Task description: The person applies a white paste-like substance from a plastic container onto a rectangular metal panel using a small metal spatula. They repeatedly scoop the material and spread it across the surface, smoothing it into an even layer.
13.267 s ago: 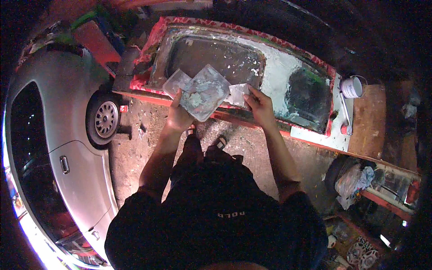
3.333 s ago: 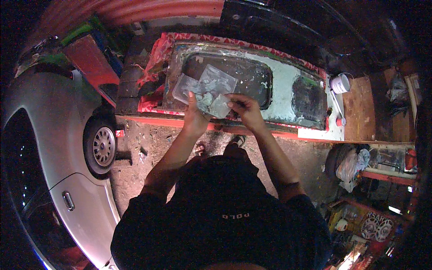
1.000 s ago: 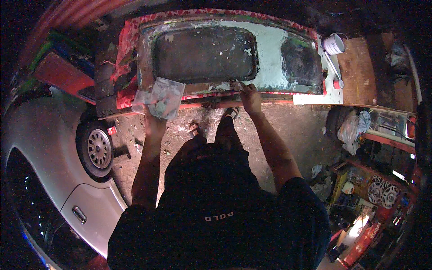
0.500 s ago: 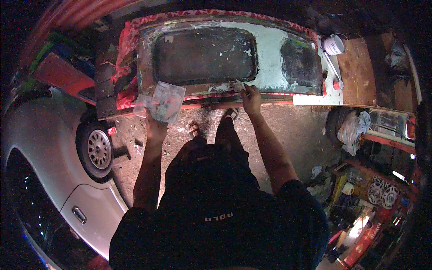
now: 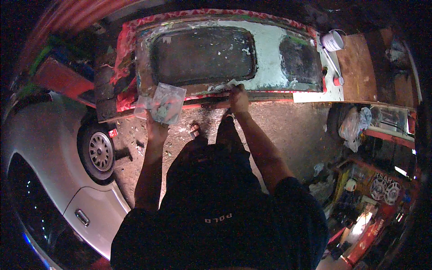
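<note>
A large vehicle panel (image 5: 268, 54) with a dark recessed section and pale filler-like patches lies flat before me. My left hand (image 5: 156, 130) is closed on a translucent flat sheet (image 5: 170, 101) smeared with grey putty, held by the panel's near left edge. My right hand (image 5: 239, 99) is closed at the panel's near edge, right of the sheet. It grips a small pale putty spreader (image 5: 232, 83), whose blade is mostly hidden by my fingers and seems to touch the panel there.
Red patterned cloth (image 5: 123, 54) lies under the panel. A white bucket (image 5: 333, 41) stands on the brown board (image 5: 357, 67) at right. A silver car (image 5: 49, 135) is close on my left. Plastic bags (image 5: 351, 128) and a cluttered shelf (image 5: 360, 198) are at right.
My right hand has moved a little left along the panel's near edge with the spreader. My left hand and the sheet have hardly moved.
</note>
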